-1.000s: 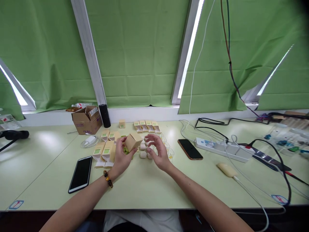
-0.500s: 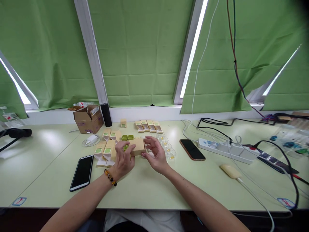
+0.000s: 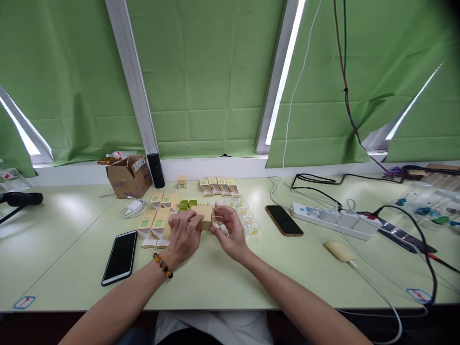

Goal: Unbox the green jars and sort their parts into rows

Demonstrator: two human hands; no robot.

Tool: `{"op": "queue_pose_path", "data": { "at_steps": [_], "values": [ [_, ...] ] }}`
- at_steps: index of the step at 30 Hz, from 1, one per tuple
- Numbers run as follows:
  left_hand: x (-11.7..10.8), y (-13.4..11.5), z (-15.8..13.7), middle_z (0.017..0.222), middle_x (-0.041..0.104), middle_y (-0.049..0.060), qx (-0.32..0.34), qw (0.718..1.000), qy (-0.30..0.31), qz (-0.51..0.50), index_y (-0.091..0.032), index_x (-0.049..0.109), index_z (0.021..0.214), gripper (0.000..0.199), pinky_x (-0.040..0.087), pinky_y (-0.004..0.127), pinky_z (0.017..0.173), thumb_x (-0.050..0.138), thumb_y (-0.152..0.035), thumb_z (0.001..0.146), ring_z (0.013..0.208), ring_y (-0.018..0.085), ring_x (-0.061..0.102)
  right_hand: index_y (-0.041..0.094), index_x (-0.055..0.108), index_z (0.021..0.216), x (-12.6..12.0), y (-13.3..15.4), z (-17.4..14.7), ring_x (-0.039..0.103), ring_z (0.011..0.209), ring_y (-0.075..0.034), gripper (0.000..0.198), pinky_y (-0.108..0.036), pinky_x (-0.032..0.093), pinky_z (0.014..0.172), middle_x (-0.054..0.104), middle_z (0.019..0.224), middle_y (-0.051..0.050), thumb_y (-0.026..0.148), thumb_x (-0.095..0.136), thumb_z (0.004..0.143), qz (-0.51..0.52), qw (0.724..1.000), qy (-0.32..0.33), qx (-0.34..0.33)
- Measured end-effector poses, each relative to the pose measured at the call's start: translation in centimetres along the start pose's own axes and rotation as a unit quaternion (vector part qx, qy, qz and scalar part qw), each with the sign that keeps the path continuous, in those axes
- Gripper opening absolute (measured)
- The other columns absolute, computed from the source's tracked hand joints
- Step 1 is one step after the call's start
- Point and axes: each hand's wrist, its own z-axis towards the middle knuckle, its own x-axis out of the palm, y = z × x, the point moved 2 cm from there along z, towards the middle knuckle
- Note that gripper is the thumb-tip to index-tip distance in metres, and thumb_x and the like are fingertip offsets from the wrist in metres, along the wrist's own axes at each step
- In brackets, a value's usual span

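Observation:
A small tan cardboard box (image 3: 205,216) is held level above the table in front of me. My left hand (image 3: 184,235), with a bead bracelet at the wrist, wraps round its left part. My right hand (image 3: 231,234) pinches the right end with thumb and fingertips; what that end looks like inside is hidden. Just left of my left hand lie open tan boxes (image 3: 153,225) with green labels. Behind the held box are small green containers (image 3: 187,203). Clear plastic cases (image 3: 247,214) with yellow bits sit beyond my right hand.
A phone (image 3: 120,256) lies at left, another phone (image 3: 284,221) at right by a power strip (image 3: 328,221) with tangled cables. A row of tan boxes (image 3: 220,187), a brown carton (image 3: 129,177) and a black cylinder (image 3: 155,170) stand at the back.
My left hand has closed further over the box, so less of its left part shows. The view has shifted slightly; my right hand stays at the box's right end.

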Motion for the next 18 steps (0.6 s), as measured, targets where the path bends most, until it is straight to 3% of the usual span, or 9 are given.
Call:
{"op": "queue_pose_path", "data": {
  "at_steps": [6, 13, 18],
  "values": [
    [0.37, 0.47, -0.17, 0.119, 0.066, 0.013, -0.024, 0.999, 0.021, -0.031, -0.021, 0.051, 0.130, 0.052, 0.040, 0.046, 0.099, 0.064, -0.005, 0.082, 0.114, 0.030, 0.062, 0.030, 0.049, 0.132, -0.67, 0.26, 0.11, 0.071, 0.111, -0.025, 0.032, -0.048, 0.061, 0.098, 0.072, 0.119, -0.010, 0.038, 0.061, 0.103, -0.024, 1.000, -0.018, 0.004],
    [0.63, 0.72, -0.36, 0.119, 0.067, 0.015, -0.028, 0.998, 0.048, -0.027, -0.019, 0.052, 0.128, 0.049, 0.039, 0.046, 0.099, 0.064, -0.007, 0.082, 0.114, 0.031, 0.063, 0.028, 0.046, 0.141, -0.33, 0.66, 0.06, 0.067, 0.113, -0.029, 0.049, -0.052, 0.061, 0.096, 0.061, 0.135, -0.015, 0.031, 0.066, 0.096, -0.140, 0.988, 0.026, -0.065],
    [0.50, 0.61, -0.29, 0.117, 0.069, 0.014, -0.014, 0.998, 0.056, -0.017, -0.020, 0.054, 0.128, 0.049, 0.038, 0.046, 0.098, 0.063, -0.006, 0.083, 0.111, 0.030, 0.064, 0.027, 0.042, 0.145, 0.04, 0.48, -0.07, 0.067, 0.114, -0.029, 0.049, -0.052, 0.060, 0.098, 0.058, 0.137, -0.016, 0.028, 0.060, 0.099, -0.163, 0.984, 0.028, -0.070]
  ]
}}
